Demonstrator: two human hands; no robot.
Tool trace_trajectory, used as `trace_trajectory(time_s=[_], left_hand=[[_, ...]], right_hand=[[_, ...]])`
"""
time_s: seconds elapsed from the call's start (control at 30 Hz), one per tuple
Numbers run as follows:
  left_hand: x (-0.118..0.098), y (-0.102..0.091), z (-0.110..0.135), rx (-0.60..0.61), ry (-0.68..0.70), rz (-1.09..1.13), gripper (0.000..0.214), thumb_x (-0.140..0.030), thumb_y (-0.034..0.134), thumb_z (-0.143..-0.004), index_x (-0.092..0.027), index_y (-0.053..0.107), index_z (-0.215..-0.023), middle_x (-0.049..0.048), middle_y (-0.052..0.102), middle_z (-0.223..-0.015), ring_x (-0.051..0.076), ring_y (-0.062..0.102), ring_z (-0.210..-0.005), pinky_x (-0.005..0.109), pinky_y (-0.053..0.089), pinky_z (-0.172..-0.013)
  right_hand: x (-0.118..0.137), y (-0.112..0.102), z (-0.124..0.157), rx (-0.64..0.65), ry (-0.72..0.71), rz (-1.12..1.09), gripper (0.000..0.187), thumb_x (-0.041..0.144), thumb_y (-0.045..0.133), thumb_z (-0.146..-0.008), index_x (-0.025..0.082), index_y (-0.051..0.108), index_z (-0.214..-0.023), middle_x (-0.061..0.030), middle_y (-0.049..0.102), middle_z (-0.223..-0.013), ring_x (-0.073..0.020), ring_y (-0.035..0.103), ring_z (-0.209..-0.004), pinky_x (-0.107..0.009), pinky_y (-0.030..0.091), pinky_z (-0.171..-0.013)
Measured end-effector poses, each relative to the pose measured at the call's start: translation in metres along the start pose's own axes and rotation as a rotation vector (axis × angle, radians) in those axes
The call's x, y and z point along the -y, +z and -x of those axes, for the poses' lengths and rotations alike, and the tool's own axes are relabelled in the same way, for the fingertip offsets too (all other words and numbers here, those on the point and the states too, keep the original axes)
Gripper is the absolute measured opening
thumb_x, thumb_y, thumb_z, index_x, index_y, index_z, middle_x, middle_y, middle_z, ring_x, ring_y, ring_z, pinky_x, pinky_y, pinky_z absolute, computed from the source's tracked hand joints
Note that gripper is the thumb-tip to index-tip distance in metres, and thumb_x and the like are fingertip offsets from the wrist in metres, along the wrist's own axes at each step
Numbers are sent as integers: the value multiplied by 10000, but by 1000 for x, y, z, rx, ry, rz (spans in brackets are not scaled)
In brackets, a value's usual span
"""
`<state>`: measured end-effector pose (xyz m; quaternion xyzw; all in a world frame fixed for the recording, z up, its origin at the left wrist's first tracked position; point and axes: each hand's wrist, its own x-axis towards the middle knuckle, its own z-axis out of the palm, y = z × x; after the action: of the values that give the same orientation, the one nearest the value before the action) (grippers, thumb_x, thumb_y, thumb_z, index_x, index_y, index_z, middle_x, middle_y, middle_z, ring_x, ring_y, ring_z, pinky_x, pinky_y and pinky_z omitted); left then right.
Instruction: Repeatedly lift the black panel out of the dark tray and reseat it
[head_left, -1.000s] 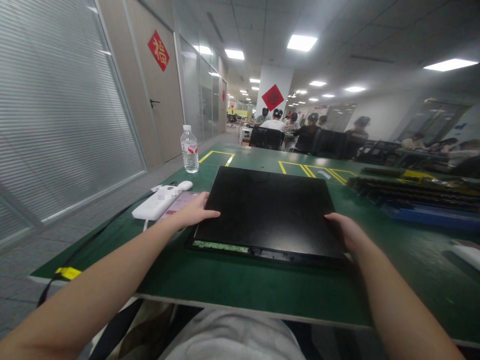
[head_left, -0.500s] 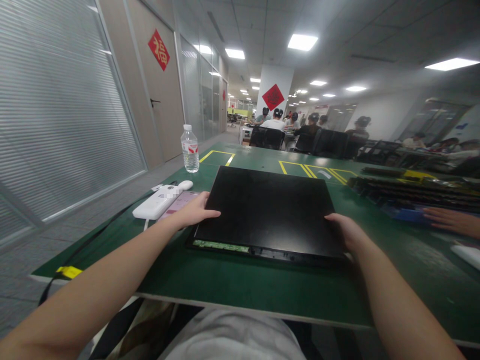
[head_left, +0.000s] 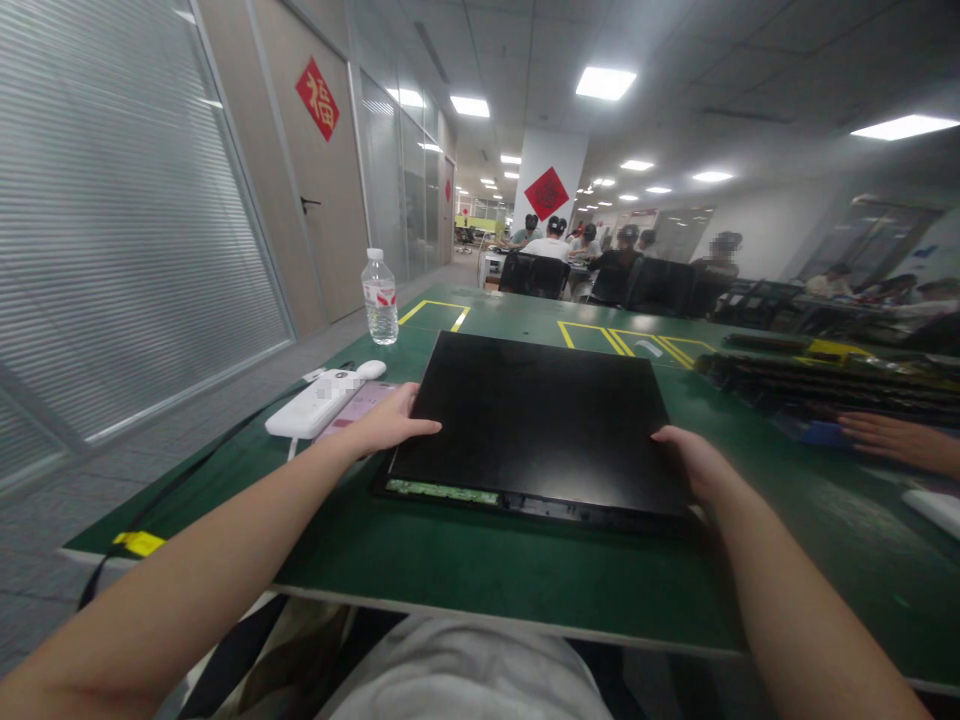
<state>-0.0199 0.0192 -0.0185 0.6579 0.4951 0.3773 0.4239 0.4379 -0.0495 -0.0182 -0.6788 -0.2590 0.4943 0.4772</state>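
Note:
A black flat display panel point(head_left: 532, 420) lies in front of me over the green table, with a strip of green circuit board point(head_left: 442, 492) bared along its near edge. My left hand point(head_left: 391, 420) grips the panel's left edge, the thumb on top and the other fingers mostly hidden at the side. At the right edge my right hand point(head_left: 694, 462) holds on too, its thumb over the rim and its fingers out of sight beneath. Whether the panel rests fully on the table or is slightly raised, I cannot tell.
Left of the panel are a white power bank point(head_left: 309, 405) with a cable, a pinkish card point(head_left: 356, 405) and a water bottle point(head_left: 381, 300). At right, a co-worker's hand point(head_left: 900, 440) lies beside a stack of dark panels point(head_left: 832, 385). Yellow tape point(head_left: 585, 328) marks the green table point(head_left: 525, 570).
The co-worker's hand at the right has shifted slightly to the left. My hands and the display panel stay practically where they were.

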Motion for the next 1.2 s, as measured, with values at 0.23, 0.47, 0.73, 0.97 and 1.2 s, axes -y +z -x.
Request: trace_trajectory(time_s=[0.23,0.47,0.73,0.97,1.2], left_hand=[[-2,0,1,13,-3,-7,667,-367,874,-539,-188,576,-1108,118,717,-1154,364,648,-1130,481,505,-955],[3,-1,-2,26,2,6,668,-358,874,-548,-183,572,-1118,134,710,-1168,358,647,-1135,502,498,-968],[0,1,0,28,9,34,652,-338,877,-537,-192,571,-1094,119,710,-1167,362,644,-1140,508,513,-959],[0,1,0,29,-12,62,682,-331,887,-530,-184,568,-1115,132,712,-1166,362,646,-1138,505,514,-957],[2,0,-1,77,0,27,659,-361,855,-602,-191,525,-1146,134,674,-1237,343,630,-1173,496,511,-967]], right_hand=[[-2,0,-3,-7,49,1,121,272,607,-678,204,599,-778,-64,642,-595,-239,611,-542,-358,495,-521],[0,2,1,-5,50,7,103,263,592,-677,211,588,-766,-58,632,-592,-235,595,-534,-364,493,-528],[-1,1,-2,-2,11,21,103,234,587,-654,216,573,-755,-45,620,-590,-219,580,-525,-340,470,-509],[0,0,-1,-2,-36,42,180,213,592,-648,208,615,-827,-43,618,-580,-222,586,-537,-329,465,-498],[0,-1,-1,-6,-32,50,187,215,591,-648,203,615,-833,-42,607,-573,-222,571,-531,-330,449,-497]])
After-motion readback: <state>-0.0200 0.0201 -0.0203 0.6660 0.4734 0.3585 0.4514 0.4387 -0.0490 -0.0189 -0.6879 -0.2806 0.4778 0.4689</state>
